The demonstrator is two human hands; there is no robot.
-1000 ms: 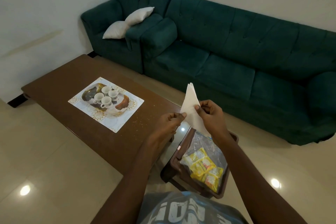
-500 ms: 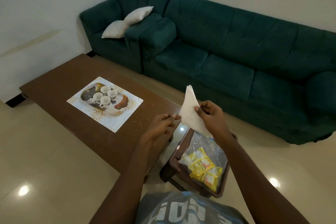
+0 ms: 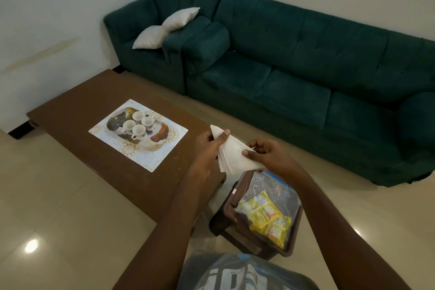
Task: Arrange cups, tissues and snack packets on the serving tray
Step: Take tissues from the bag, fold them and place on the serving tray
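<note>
Both hands hold a white tissue [image 3: 235, 155] folded into a triangle, above the near right corner of the brown table [image 3: 77, 101]. My left hand [image 3: 209, 146] pinches its left tip with thumb on top. My right hand [image 3: 266, 153] pinches its right side. Several white cups [image 3: 138, 123] stand together on a patterned serving tray [image 3: 160, 132], which rests on a white floral mat [image 3: 110, 143] on the table. Yellow snack packets [image 3: 266, 214] lie inside a clear plastic bag [image 3: 277, 186] on a brown stool [image 3: 226, 219] below my hands.
A dark green sofa [image 3: 294, 73] runs along the back wall, with two white cushions [image 3: 164, 28] on its left seat. Glossy beige tile floor [image 3: 58, 219] surrounds the table. Crumbs speckle the table near the mat's right edge.
The tissue has swung from upright to lying nearly flat between my hands. My left hand, which only touched its edge, now pinches its tip, and both hands have drifted left toward the table.
</note>
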